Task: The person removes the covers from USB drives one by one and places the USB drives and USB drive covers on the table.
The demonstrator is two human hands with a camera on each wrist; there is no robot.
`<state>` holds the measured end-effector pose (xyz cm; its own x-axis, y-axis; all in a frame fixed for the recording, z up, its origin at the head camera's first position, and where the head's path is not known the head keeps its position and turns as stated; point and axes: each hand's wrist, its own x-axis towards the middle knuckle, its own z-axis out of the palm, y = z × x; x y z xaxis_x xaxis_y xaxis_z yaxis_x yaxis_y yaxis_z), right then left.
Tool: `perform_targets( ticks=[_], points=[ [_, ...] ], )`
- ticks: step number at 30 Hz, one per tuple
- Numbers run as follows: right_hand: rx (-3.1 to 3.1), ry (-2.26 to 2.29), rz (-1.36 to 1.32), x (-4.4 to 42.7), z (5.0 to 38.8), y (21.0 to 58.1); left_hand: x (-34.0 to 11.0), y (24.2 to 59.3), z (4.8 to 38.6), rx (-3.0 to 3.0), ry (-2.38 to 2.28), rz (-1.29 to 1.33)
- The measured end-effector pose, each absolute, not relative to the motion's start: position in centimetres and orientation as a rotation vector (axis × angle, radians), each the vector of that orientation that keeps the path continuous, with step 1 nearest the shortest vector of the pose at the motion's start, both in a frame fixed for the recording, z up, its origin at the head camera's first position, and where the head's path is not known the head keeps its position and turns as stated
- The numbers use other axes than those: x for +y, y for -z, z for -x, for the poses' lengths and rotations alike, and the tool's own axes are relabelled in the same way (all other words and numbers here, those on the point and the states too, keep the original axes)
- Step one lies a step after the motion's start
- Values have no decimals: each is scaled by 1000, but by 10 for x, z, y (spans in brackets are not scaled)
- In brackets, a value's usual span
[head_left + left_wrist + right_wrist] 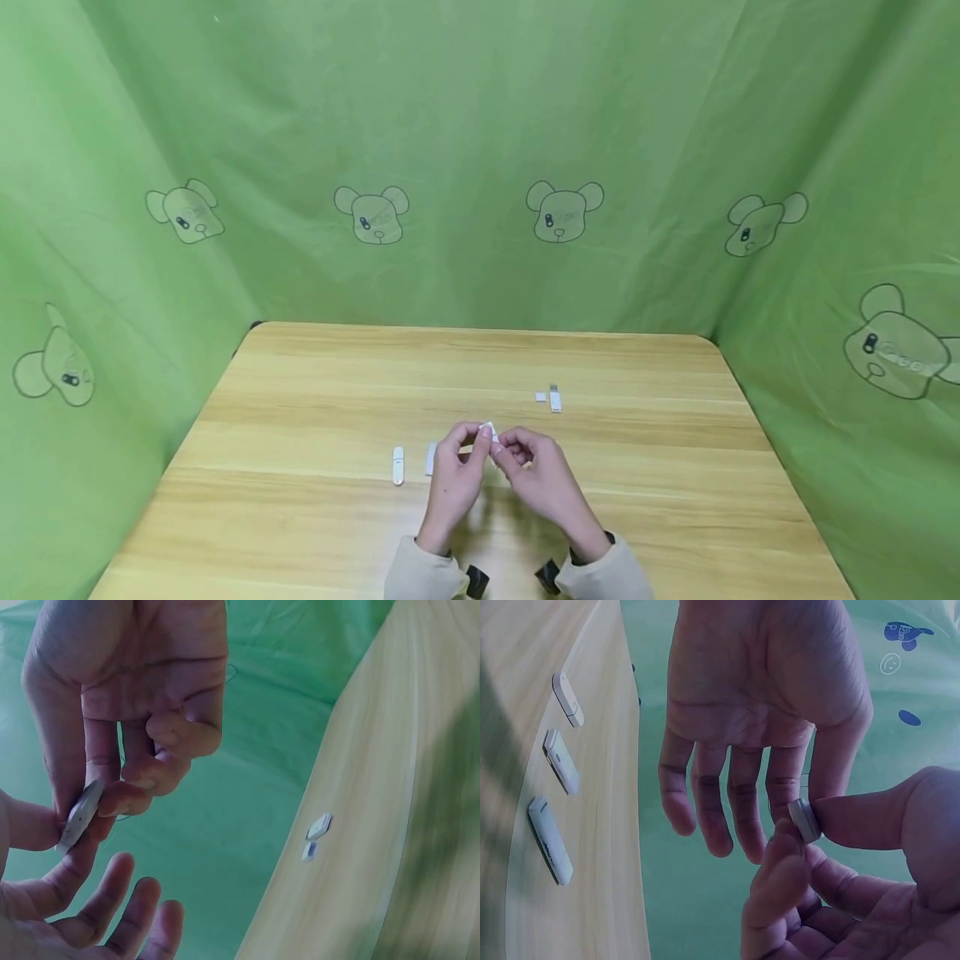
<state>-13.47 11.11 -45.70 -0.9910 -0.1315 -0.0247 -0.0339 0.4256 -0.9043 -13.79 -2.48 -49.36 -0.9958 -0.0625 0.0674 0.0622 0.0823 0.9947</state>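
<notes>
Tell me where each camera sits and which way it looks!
Head: worn on the head, looking forward and down at the pale wooden table; the left hand, right hand and beige cloth sleeves show.
Left wrist: worn there, looking at the left palm and fingers; both hands show.
Right wrist: worn there, looking at the right palm and fingers, with three white oblong plastic sticks on the table; both hands show.
Shared: both wrist views show the small flat white piece pinched between the hands.
</notes>
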Motion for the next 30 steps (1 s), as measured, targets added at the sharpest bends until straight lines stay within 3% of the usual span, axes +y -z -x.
perform_targets(
  ticks=[10,30],
  points=[
    [2566,1632,251,113,133,458,-21,491,134,-2120,2162,-109],
    [2615,1562,204,108,128,446,-7,478,129,-1979,2192,-383]
  ],
)
